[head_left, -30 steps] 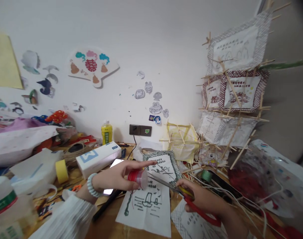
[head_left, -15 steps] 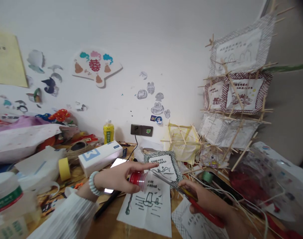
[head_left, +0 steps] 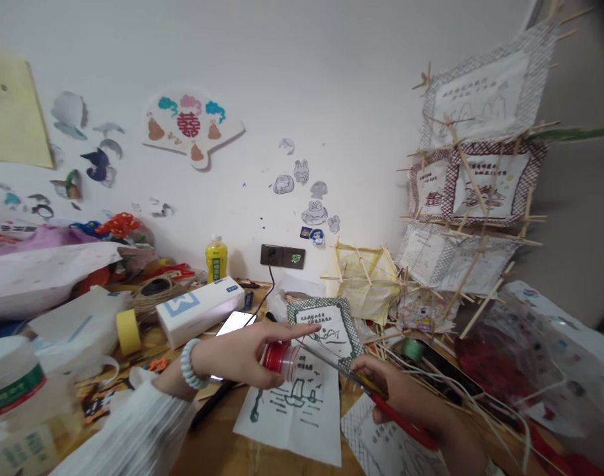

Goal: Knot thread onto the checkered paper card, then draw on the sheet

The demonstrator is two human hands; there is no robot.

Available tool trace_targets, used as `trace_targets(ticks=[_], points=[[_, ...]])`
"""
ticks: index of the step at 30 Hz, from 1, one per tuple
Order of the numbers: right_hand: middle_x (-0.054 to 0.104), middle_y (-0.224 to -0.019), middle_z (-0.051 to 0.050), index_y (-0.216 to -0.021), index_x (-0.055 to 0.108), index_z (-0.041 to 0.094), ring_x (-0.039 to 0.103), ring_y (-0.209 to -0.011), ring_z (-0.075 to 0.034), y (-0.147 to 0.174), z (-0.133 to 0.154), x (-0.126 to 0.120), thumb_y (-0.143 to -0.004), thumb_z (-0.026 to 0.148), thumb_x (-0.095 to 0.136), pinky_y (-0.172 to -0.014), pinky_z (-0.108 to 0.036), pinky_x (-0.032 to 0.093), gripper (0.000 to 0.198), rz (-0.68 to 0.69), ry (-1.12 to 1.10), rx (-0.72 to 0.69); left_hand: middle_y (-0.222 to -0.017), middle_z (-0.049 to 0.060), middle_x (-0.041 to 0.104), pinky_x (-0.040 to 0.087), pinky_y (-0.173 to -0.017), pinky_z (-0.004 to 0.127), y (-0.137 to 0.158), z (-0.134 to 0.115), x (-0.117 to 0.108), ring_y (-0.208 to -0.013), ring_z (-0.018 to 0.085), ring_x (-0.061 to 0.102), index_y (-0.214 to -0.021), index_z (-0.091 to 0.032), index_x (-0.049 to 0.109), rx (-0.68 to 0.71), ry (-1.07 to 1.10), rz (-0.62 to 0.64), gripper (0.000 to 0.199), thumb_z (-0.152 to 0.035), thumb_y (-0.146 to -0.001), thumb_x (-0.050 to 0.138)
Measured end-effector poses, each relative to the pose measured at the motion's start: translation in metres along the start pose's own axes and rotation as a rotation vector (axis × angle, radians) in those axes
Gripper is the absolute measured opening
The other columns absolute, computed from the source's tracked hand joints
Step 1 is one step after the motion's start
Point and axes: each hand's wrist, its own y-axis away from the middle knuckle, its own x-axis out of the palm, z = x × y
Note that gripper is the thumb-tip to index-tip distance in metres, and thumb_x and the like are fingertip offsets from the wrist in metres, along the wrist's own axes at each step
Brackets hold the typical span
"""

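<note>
My left hand (head_left: 237, 354), with a pale beaded bracelet at the wrist, grips a red spool with a clear rim (head_left: 281, 361) between thumb and fingers. Its index finger stretches out to the right above the spool. My right hand (head_left: 381, 383) is wrapped round the red handles of a pair of scissors (head_left: 341, 371). The metal blades point up and left, their tips close to the spool and index finger. Whether a thread runs there is too fine to tell. Under both hands lies a white sheet with a green boat drawing (head_left: 292, 423), partly over another green-bordered sheet (head_left: 344, 324).
A tissue box (head_left: 200, 311), a lit phone (head_left: 232, 322), yellow tape (head_left: 128, 332) and a large plastic jar (head_left: 14, 390) are on the left. Behind stands a yellow bottle (head_left: 216, 259). A stick frame with drawn panels (head_left: 490, 185) rises at right, near plastic bags (head_left: 525, 363).
The spool and my left hand have shifted slightly right. My right hand and the scissors have moved a little left, with the blades still near the spool.
</note>
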Motion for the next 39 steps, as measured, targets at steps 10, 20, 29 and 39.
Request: trace_targets(ticks=[10, 20, 29, 39], points=[[0.049, -0.074, 0.004, -0.093, 0.054, 0.02, 0.041, -0.064, -0.01, -0.004, -0.012, 0.0, -0.048, 0.01, 0.07, -0.055, -0.02, 0.033, 0.049, -0.024, -0.034, -0.015, -0.116, 0.004, 0.056, 0.041, -0.068, 0.024, 0.0, 0.0, 0.001, -0.081, 0.016, 0.054, -0.136, -0.03, 0.027, 0.0, -0.022, -0.002, 0.078, -0.02, -0.066, 0.059], [0.044, -0.065, 0.007, -0.088, 0.056, 0.019, 0.037, -0.058, -0.008, -0.006, -0.014, -0.001, -0.043, 0.014, 0.076, -0.05, -0.019, 0.029, 0.049, -0.033, -0.004, -0.015, -0.122, 0.005, 0.054, 0.042, -0.073, 0.026, 0.0, 0.002, 0.0, -0.086, 0.018, 0.054, -0.136, -0.028, 0.029, 0.018, -0.025, -0.011, 0.074, -0.022, -0.067, 0.058], [0.047, -0.068, 0.006, -0.084, 0.056, 0.018, 0.04, -0.061, -0.009, -0.004, -0.009, -0.001, -0.044, 0.014, 0.077, -0.052, -0.02, 0.032, 0.045, -0.014, 0.001, -0.026, -0.109, 0.003, 0.059, 0.042, -0.062, 0.022, -0.001, 0.009, 0.001, -0.072, 0.013, 0.053, -0.135, -0.028, 0.031, -0.006, 0.017, 0.027, 0.08, -0.017, -0.061, 0.06], [0.045, -0.071, 0.005, -0.092, 0.055, 0.02, 0.04, -0.062, -0.008, -0.001, -0.009, 0.001, -0.049, 0.022, 0.075, -0.053, -0.02, 0.033, 0.047, 0.048, -0.066, 0.011, -0.114, 0.006, 0.058, 0.045, -0.069, 0.024, -0.003, 0.018, 0.006, -0.09, 0.02, 0.055, -0.133, -0.023, 0.036, 0.075, 0.255, 0.078, 0.077, -0.019, -0.063, 0.066]])
